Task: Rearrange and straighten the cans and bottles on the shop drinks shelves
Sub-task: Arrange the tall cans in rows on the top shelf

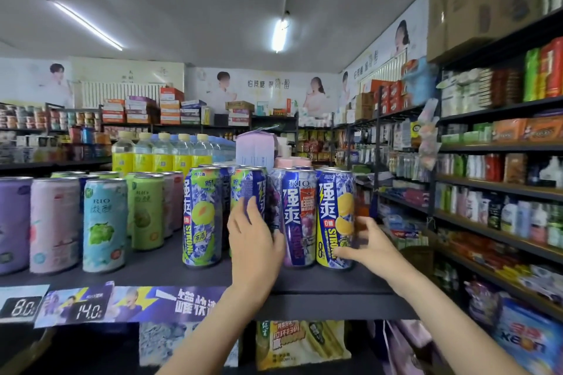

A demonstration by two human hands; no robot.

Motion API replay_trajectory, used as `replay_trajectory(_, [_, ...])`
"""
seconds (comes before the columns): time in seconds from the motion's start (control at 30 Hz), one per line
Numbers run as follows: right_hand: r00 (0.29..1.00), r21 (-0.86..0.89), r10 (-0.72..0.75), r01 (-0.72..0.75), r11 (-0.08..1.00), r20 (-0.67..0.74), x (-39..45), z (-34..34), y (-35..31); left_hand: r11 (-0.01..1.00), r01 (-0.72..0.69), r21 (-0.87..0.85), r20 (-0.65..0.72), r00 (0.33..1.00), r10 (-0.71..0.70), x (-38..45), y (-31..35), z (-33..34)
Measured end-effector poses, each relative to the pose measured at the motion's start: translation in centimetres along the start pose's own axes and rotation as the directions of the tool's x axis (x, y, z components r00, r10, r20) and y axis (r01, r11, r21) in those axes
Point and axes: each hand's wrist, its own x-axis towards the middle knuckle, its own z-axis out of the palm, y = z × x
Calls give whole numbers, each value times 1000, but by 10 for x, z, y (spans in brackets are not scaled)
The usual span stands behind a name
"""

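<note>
Tall drink cans stand on the dark shelf (pixel 152 271) in front of me. My left hand (pixel 254 240) is wrapped round a blue can with a green top (pixel 248 187) in the middle of the row, and hides its lower half. My right hand (pixel 365 243) grips the blue and yellow lemon can (pixel 333 210) at the row's right end, thumb on its front, fingers round its right side. Between the two stands a purple grape can (pixel 298 216). A blue and green melon can (pixel 202 216) stands left of my left hand.
Pastel cans (pixel 105 222) fill the shelf's left part, yellow-labelled bottles (pixel 161 152) and a pink carton (pixel 256 149) stand behind. Price tags (pixel 88 310) hang on the shelf's front edge. Stocked shelves (pixel 502 192) line the aisle on the right.
</note>
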Motion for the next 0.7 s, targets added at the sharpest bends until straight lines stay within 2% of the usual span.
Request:
replay_trajectory(0.03, [999,12,-25,25,1000,32,4,0,0,997,-56,-52,-41,998,54,-1,5,1])
replay_trajectory(0.1, [993,31,-81,78,996,91,12,-2,1,981,-49,-188,34,998,57,4,12,5])
replay_trajectory(0.17, [979,57,-122,114,992,163,18,-10,6,947,76,-313,130,991,-37,10,17,17])
replay_trajectory(0.27, [944,151,-170,131,980,281,34,-21,21,909,194,-368,194,972,-129,11,21,41])
replay_trajectory(0.37, [905,229,-213,134,964,368,47,-25,30,901,261,-347,211,958,-196,8,27,56])
replay_trajectory(0.43, [877,228,-242,157,961,414,52,-27,32,919,254,-302,186,961,-205,7,27,57])
replay_trajectory(0.7, [886,18,-320,334,942,334,48,-19,22,933,320,-167,55,947,-315,1,23,39])
